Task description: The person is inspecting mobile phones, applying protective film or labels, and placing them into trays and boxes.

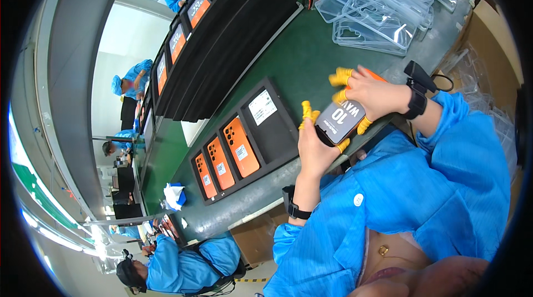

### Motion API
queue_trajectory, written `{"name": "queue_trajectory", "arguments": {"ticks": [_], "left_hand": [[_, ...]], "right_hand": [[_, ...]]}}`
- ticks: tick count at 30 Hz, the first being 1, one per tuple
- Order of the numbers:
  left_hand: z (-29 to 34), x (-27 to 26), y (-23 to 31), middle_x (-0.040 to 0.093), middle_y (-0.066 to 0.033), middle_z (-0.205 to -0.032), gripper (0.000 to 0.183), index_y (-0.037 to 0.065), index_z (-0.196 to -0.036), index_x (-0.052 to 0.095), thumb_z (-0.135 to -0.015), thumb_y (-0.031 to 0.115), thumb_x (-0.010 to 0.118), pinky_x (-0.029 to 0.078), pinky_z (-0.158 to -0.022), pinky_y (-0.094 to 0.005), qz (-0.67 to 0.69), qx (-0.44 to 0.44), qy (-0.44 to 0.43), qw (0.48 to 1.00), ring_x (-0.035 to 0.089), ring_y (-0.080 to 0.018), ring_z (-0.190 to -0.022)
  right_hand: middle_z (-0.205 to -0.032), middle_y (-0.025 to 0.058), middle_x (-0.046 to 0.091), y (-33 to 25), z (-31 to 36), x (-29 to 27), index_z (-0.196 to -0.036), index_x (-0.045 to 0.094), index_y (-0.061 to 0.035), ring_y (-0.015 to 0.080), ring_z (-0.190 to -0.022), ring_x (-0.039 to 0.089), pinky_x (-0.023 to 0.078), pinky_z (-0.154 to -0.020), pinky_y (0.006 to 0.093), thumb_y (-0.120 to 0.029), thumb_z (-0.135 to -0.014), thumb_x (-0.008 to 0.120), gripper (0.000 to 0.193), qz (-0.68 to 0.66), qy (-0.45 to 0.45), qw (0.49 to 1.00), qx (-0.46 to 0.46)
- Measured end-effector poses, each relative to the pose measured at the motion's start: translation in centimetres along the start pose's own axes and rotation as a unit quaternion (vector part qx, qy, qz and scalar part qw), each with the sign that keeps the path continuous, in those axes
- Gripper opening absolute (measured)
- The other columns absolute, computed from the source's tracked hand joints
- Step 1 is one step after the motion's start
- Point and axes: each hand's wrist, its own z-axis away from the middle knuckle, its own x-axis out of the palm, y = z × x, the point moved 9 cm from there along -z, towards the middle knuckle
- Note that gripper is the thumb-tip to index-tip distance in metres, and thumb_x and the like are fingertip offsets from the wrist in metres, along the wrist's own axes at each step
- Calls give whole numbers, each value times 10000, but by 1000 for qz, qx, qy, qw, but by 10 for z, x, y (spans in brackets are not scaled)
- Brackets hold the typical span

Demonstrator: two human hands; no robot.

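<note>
My left hand (315, 150), with yellow finger cots on its fingertips, grips one end of a smartphone (340, 122). The phone's front film is grey with large white print, and an orange part shows past my right hand (377, 96). That hand lies across the phone, its cot-covered fingers spread over both edges and slightly blurred. Left of my hands, a black foam tray (244, 177) rests on the green bench. In its slots lie three orange phones (241, 146), backs up, with white labels. A white printed label (262, 107) is in the fourth slot, nearest my hands.
Clear plastic trays (383, 8) are heaped at the far right of the green bench (288, 58). Stacked black foam trays (222, 47) holding phones stand at the far left. A blue-and-white packet (174, 196) lies at the bench's left. Co-workers in blue (183, 266) sit along the line.
</note>
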Motion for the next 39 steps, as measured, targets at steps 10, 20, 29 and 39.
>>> {"name": "queue_trajectory", "arguments": {"ticks": [10,20,29,39], "left_hand": [[33,-42,1,275,-170,-1255,1111,-14,-1269,91,-502,443,753,244,-957,-372,332,50,85,938,317,-264,-1156],[41,-52,3,575,-51,-743,206,-19,-941,497,-767,69,563,402,-628,-203,136,-35,113,984,491,-60,-673],[34,-50,-31,541,-86,-928,341,3,-1055,437,-737,26,560,398,-742,-253,284,-66,116,949,511,-146,-854],[45,-5,-19,585,-192,-850,309,8,-1017,473,-725,55,562,435,-701,-352,188,-21,32,981,569,-325,-834]], "right_hand": [[-1037,185,429,-31,0,-18,-1177,351,-9,312,-1003,408,167,-939,532,-414,-440,730,922,66,203,977,-11],[-955,165,468,-49,1,-32,-1130,422,-21,309,-908,455,305,-867,448,-454,-485,700,826,30,259,963,-66],[-710,80,505,-34,-16,-26,-772,562,-18,240,-656,513,421,-550,307,-291,-569,703,368,-31,232,972,-35],[-715,27,491,-33,-27,-8,-792,542,-9,95,-678,473,385,-614,225,-185,-636,718,293,-482,312,818,20]]}}
